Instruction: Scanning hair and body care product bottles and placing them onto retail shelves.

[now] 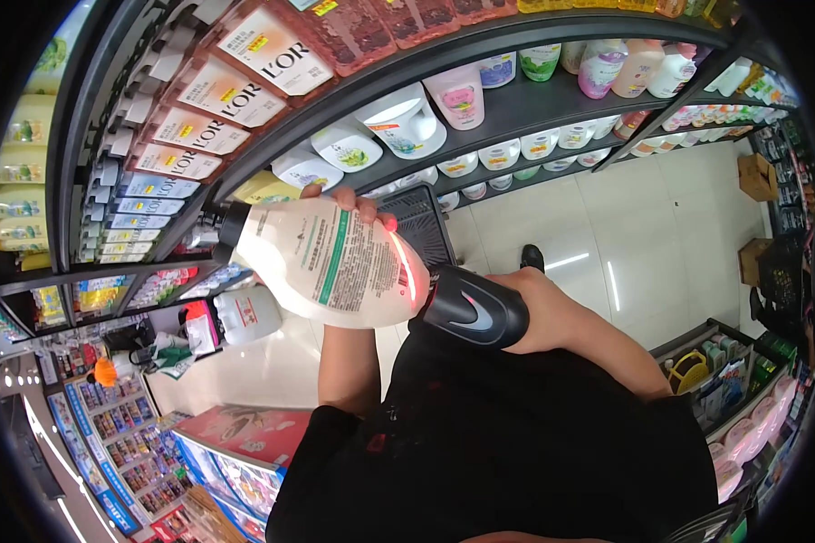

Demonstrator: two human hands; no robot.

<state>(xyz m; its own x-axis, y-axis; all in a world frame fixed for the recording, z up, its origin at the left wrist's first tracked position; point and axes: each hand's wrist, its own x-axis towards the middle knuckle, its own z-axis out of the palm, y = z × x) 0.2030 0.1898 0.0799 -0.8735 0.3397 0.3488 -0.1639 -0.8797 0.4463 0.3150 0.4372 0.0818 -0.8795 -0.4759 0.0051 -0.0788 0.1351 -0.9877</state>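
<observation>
A large white pump bottle [333, 261] with a black pump top lies tilted across the view, its printed back label facing up. My left hand [350, 203] grips it from behind, the fingertips curling over its upper edge. In my right hand [533, 309] is a black handheld barcode scanner [477, 307], its head close to the bottle's base. A red line of light from it falls across the label near the barcode. Part of the right hand is hidden behind the scanner's body.
Shelves [516, 129] of bottles curve across the top and left. Beyond the bottle is a dark plastic basket [414, 217]. A white jug [246, 315] stands on the left, a red-topped display case [244, 431] below it. Cardboard boxes [757, 178] and a low bin of goods are at right.
</observation>
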